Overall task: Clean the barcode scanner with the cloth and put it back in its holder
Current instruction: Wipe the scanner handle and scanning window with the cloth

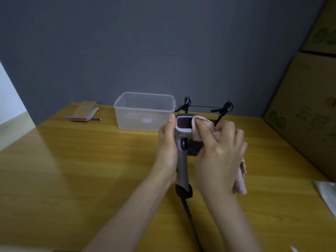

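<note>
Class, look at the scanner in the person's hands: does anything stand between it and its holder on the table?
Nothing visible does. The scanner is held right in front of the holder; only the cloth, in the right hand, lies between them.

The right hand [221,153] covers most of the crumpled pink cloth [241,179] and the black wire holder's [203,113] base. The grey scanner's coiled black cable [190,215] leaves the bottom edge. Green print on the brown cardboard boxes [309,106] blurs unreadably.

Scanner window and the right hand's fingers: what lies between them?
In the head view, the pink cloth lies between them: the right hand presses it against the scanner window's right edge, while the left hand grips the handle.
</note>
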